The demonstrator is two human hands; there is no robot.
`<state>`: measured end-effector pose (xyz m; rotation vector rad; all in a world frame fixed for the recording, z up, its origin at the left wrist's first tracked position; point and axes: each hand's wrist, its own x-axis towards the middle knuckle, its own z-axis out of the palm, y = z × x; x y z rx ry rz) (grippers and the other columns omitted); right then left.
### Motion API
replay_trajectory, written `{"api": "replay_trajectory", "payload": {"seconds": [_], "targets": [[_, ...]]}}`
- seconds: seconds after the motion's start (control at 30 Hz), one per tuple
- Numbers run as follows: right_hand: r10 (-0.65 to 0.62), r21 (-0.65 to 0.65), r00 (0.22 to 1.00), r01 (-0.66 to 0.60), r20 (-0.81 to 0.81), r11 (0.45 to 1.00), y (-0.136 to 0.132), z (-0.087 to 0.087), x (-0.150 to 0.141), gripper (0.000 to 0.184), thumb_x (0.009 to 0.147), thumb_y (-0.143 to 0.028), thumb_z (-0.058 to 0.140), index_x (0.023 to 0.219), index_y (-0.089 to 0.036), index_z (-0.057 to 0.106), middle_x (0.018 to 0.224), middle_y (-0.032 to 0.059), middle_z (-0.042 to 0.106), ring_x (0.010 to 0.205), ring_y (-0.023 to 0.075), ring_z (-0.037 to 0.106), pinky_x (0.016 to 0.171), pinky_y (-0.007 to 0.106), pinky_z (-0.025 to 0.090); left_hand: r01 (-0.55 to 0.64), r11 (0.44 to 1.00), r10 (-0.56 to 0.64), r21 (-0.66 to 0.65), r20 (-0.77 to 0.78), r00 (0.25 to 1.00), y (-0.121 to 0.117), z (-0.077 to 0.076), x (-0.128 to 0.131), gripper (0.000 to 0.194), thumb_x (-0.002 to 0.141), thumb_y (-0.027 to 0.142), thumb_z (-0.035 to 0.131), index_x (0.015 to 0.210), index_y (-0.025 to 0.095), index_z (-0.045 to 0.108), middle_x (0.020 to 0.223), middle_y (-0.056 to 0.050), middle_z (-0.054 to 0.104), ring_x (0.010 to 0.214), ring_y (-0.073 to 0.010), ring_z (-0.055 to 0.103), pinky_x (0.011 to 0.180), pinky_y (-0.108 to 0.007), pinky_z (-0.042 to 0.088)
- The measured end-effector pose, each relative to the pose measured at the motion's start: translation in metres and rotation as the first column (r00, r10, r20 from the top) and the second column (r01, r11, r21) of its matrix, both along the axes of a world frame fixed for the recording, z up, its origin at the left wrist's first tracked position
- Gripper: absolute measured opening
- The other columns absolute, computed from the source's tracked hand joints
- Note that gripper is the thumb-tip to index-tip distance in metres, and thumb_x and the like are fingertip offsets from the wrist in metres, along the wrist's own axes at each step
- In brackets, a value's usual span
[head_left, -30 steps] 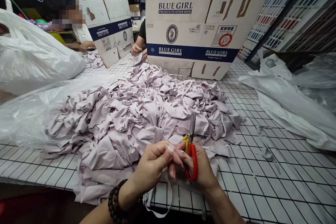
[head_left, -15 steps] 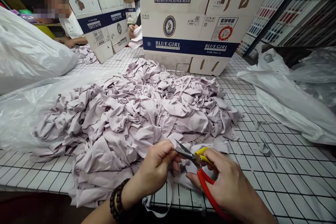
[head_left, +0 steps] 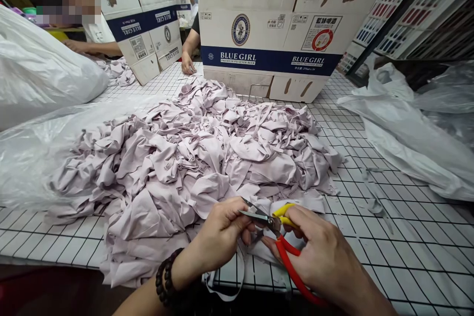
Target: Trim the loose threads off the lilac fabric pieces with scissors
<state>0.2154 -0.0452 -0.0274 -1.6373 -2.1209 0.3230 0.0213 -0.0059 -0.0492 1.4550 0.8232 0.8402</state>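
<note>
My right hand (head_left: pixel 314 247) grips scissors (head_left: pixel 276 224) with one yellow and one red handle. Their blades are parted and point left, the tips at the fingers of my left hand (head_left: pixel 222 227). That hand is closed in a pinch on pale lilac fabric, of which only a little shows at the fingertips. Below it a thin fabric strap (head_left: pixel 241 271) hangs in a loop over the table's front edge. A large heap of the same lilac fabric pieces (head_left: pixel 177 158) lies just beyond both hands. Dark beads circle my left wrist.
Across the grid-patterned table (head_left: pixel 355 256) stand a large beer carton (head_left: pixel 259 29) and a smaller carton (head_left: pixel 144 24). White plastic bags (head_left: pixel 48 69) lie left, and another bag (head_left: pixel 411 128) right. A co-worker's hand (head_left: pixel 188 61) rests between the cartons; another person sits at the far left.
The scissors have shifted slightly left, their blades reaching further over my left fingertips. Between the cartons, the co-worker's hand has come down to the table and the pale cloth there is gone from view.
</note>
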Motion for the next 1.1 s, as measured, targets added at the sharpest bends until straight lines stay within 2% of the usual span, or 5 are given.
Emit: {"api": "replay_trajectory", "payload": {"seconds": [0.17, 0.3, 0.53, 0.73, 1.1], "targets": [[-0.005, 0.090, 1.000, 0.006, -0.010, 0.996, -0.0005, -0.0023, -0.0028, 0.029, 0.078, -0.036, 0.065, 0.065, -0.024, 0.042, 0.060, -0.0032, 0.051, 0.052, 0.0131, 0.050, 0.047, 0.024, 0.040, 0.005, 0.992, 0.001, -0.125, 0.054, 0.999, -0.0009, -0.0021, -0.0002, 0.029, 0.091, 0.031, 0.050, 0.071, 0.013, 0.059, 0.064, -0.001, 0.055, 0.051, -0.0107, 0.053, 0.052, -0.022, 0.043], [-0.021, 0.163, 1.000, 0.020, 0.003, 0.986, -0.0011, -0.0026, -0.0040, 0.022, 0.079, -0.036, 0.063, 0.069, -0.023, 0.048, 0.065, -0.0006, 0.056, 0.058, 0.0153, 0.055, 0.050, 0.025, 0.042, 0.000, 0.990, 0.010, -0.144, 0.066, 0.998, -0.0019, -0.0017, 0.0000, 0.031, 0.091, 0.033, 0.051, 0.067, 0.013, 0.057, 0.060, 0.000, 0.053, 0.051, -0.0100, 0.051, 0.053, -0.021, 0.041], [-0.010, 0.097, 1.000, 0.007, 0.024, 0.995, -0.0019, -0.0033, -0.0041, 0.025, 0.079, -0.038, 0.063, 0.067, -0.023, 0.047, 0.063, -0.0006, 0.056, 0.056, 0.0148, 0.054, 0.049, 0.024, 0.041, 0.005, 0.994, 0.000, -0.114, 0.046, 0.999, -0.0030, -0.0013, -0.0009, 0.032, 0.091, 0.036, 0.052, 0.070, 0.013, 0.060, 0.064, -0.001, 0.054, 0.052, -0.0098, 0.051, 0.053, -0.022, 0.042], [-0.016, 0.112, 1.000, 0.014, 0.021, 0.994, -0.0022, -0.0050, -0.0063, 0.029, 0.080, -0.040, 0.062, 0.064, -0.023, 0.044, 0.058, -0.0018, 0.053, 0.051, 0.0131, 0.050, 0.047, 0.023, 0.039, 0.008, 0.983, 0.009, -0.181, 0.090, 0.996, -0.0041, -0.0041, 0.0001, 0.039, 0.089, 0.047, 0.055, 0.072, 0.011, 0.061, 0.065, -0.002, 0.056, 0.050, -0.0091, 0.049, 0.051, -0.022, 0.040], [0.014, 0.112, 1.000, -0.015, 0.006, 0.994, 0.0001, -0.0058, -0.0044, 0.033, 0.079, -0.037, 0.063, 0.060, -0.023, 0.041, 0.054, -0.0045, 0.045, 0.046, 0.0100, 0.042, 0.043, 0.021, 0.033, 0.028, 0.966, 0.001, -0.257, 0.112, 0.994, -0.0049, 0.0004, -0.0012, 0.042, 0.086, 0.049, 0.058, 0.075, 0.010, 0.066, 0.066, -0.005, 0.060, 0.049, -0.0086, 0.049, 0.051, -0.021, 0.040]]}}
